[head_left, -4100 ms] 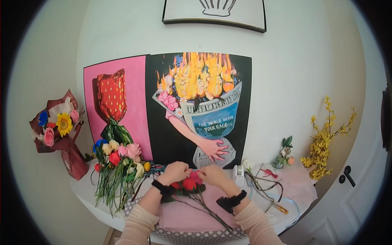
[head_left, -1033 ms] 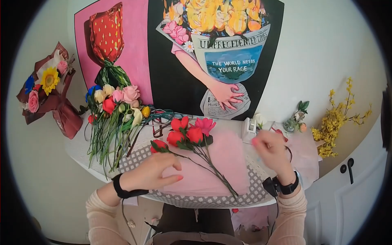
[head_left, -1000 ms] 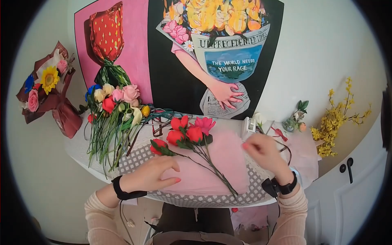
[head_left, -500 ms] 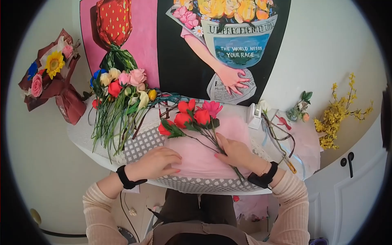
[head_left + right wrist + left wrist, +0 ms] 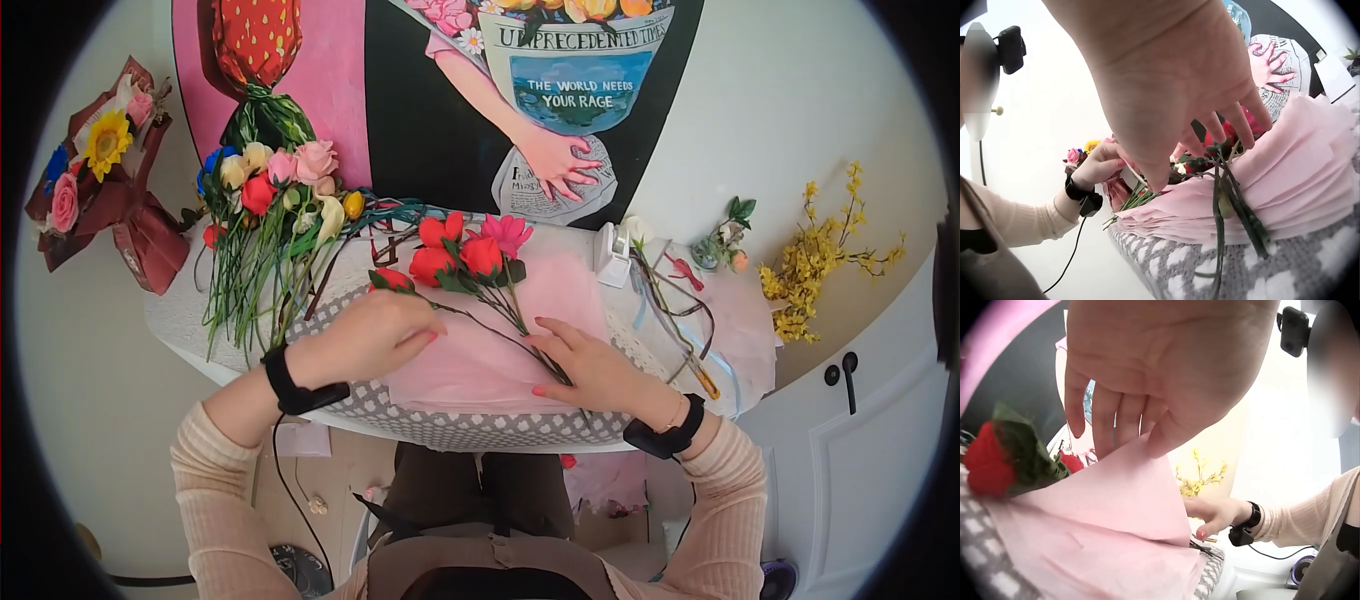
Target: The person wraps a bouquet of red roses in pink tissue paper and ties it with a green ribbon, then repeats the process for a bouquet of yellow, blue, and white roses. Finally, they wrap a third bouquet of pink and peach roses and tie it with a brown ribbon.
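Red artificial roses (image 5: pixel 432 265) and a bright pink flower (image 5: pixel 508 234) lie across pink tissue paper (image 5: pixel 470 375), stems pointing to the near right. My left hand (image 5: pixel 365 335) pinches the paper's left edge between thumb and fingers; in the left wrist view the sheet (image 5: pixel 1110 500) rises to a peak at the thumb, partly in front of a rose (image 5: pixel 991 462). My right hand (image 5: pixel 600 375) rests over the stems (image 5: pixel 1229 206) with its fingers extended and spread. In the right wrist view the lower stems stick out past the paper onto a grey-and-white patterned cloth (image 5: pixel 1304 269).
Several loose artificial flowers (image 5: pixel 265 225) are heaped at the table's left, beside a wrapped bouquet (image 5: pixel 145 240). A white tape dispenser (image 5: pixel 612 255) stands back right, near cut stems and an orange-handled tool (image 5: pixel 708 384). Yellow blossom branches (image 5: pixel 795 285) are at the far right.
My right hand has come in from the right and settled over the stems. My left hand, loosely open over the paper before, now pinches its edge. The head view has tilted down.
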`<state>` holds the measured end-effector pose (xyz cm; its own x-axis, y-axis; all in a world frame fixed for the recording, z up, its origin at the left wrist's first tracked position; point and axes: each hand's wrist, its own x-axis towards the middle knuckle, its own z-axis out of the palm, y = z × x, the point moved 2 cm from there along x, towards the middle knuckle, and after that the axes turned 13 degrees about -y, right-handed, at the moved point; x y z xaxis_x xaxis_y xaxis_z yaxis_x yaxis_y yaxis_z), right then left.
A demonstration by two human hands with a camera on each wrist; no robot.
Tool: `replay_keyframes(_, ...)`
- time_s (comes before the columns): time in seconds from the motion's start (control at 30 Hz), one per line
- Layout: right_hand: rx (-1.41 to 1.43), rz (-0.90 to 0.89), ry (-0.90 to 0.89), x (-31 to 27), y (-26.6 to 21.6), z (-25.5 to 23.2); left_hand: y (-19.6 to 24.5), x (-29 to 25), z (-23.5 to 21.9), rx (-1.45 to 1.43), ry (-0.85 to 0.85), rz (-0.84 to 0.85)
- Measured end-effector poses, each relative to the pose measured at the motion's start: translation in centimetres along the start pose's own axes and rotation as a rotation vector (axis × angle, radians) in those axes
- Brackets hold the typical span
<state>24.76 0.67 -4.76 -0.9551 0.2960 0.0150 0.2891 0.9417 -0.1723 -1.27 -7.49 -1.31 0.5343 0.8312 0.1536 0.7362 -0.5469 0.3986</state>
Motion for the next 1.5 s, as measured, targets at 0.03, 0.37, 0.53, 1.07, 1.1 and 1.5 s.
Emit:
replay_keyframes(0.03, 0.02, 0.026, -0.036, -0.1, 0.0, 0.1, -0.1, 0.7, -0.3, -0.002, 0.002, 0.001)
replay_keyframes(0.37, -0.161, -0.057, 0.064, 0.0, -2.7, 0.8, -0.1, 1.4, -0.4, 0.017, -0.171, -0.116)
replay_keyframes(0.53, -0.088, -0.076, 0.144, 0.4, -2.1, 1.4, -0.1, -0.8, 0.3, 0.013, 0.023, 0.013)
replay_keyframes(1.07, 0.417, 0.1, 0.3, -0.2, 0.2, 4.2, -2.3, 10.0, 0.3, 0.234, 0.206, 0.015)
replay_keyframes(1.1, 0.409, 0.101, 0.305, -0.2, 0.5, 4.3, -2.7, 11.0, 0.6, 0.238, 0.21, 0.023)
replay_keyframes(1.5, 1.04, 0.247, 0.127, -0.2, 4.7, 5.6, -5.2, 16.6, 4.7, 0.617, 0.185, 0.103)
